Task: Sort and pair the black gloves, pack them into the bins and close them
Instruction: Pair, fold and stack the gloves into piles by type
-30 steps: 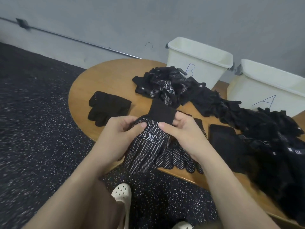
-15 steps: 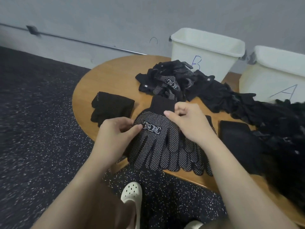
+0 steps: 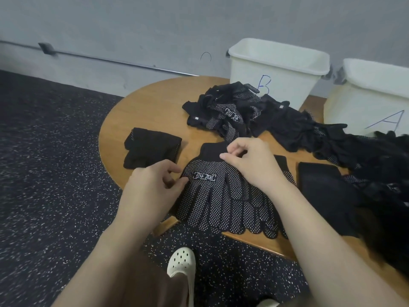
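Your left hand (image 3: 155, 185) pinches the side edge of the dotted glove (image 3: 221, 196), and your right hand (image 3: 250, 162) pinches its cuff. It lies on another glove at the worktop (image 3: 150, 111) near edge, fingers overhanging. Square cuffs and fingertips together before lifting, so the pair stays matched. Both bins (image 3: 276, 69) stand open behind the pile (image 3: 287, 125).

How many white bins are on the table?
2. Bin B stands at the table's far edge behind the glove pile; bin A stands to its right, partly cut off by the frame. More may be out of view.
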{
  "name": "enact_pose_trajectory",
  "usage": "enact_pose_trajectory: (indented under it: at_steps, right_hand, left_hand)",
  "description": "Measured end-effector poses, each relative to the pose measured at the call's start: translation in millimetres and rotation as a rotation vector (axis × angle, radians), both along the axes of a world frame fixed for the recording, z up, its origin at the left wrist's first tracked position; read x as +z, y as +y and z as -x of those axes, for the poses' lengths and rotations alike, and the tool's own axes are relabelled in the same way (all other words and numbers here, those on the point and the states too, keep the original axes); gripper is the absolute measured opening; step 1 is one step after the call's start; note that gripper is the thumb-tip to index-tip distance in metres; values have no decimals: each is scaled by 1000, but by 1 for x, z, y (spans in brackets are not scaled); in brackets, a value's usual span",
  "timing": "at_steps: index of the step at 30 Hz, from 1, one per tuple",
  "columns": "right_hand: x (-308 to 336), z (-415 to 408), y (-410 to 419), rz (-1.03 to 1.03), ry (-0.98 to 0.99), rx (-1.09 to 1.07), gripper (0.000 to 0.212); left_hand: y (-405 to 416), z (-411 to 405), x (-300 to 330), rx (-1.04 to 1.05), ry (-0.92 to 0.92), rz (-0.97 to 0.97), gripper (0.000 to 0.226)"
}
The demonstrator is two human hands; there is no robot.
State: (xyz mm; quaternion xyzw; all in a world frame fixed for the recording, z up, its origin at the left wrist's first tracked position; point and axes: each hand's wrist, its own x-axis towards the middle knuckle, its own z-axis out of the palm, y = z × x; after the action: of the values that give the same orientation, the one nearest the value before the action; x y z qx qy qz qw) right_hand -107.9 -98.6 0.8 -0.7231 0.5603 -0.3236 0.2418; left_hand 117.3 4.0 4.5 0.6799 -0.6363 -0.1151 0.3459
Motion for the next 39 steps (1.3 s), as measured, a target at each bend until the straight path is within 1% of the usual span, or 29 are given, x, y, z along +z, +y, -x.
enact_pose_trajectory:
  at_steps: [4, 7, 10, 12, 13, 15, 17, 19, 22, 24, 27, 32, 35, 37, 39]
  right_hand:
    - [-3, -2, 1, 27, 39, -26, 16]
    - [0, -2, 5, 40, 55, -36, 13]
    - [7, -2, 14, 127, 168, -46, 14]
    - [11, -3, 21, 242, 243, -39, 16]
    - [13, -4, 24, 295, 256, -9, 15]
    - [14, -6, 30, 340, 259, 115, 16]
    - [10, -9, 32, 262, 292, 251, 27]
    - [3, -9, 33, 132, 391, 321, 39]
    - [-4, -7, 30, 34, 539, 380, 51]
    - [-7, -5, 28, 28, 616, 386, 56]
    - [-9, -6, 27, 36, 678, 367, 60]
    - [-13, -6, 28, 44, 673, 334, 66]
    - [-9, -5, 29, 23, 650, 367, 70]
    - [-3, -4, 29, 34, 595, 359, 65]
    - [7, -5, 28, 144, 507, 254, 49]
  left_hand:
    - [1, -1, 1, -10, -123, -57, 26]
    - [3, 0, 3, 0, -178, -81, 27]
    - [3, 3, 5, -9, -201, -12, 21]
    - [4, 12, 4, -81, -185, 58, 20]
    - [4, 18, 2, -127, -177, 72, 25]
    - [3, 30, -4, -205, -185, -1, 43]
    - [1, 36, -11, -258, -233, -140, 62]
    - [-1, 36, -18, -310, -342, -246, 70]
    - [-2, 33, -23, -336, -444, -275, 75]
    - [-1, 33, -22, -320, -466, -271, 76]
    - [6, 32, -23, -294, -492, -261, 75]
    - [12, 27, -22, -330, -471, -238, 79]
    - [11, 24, -19, -372, -419, -160, 73]
    - [9, 25, -16, -390, -381, -115, 68]
    - [5, 27, -18, -396, -342, -108, 64]
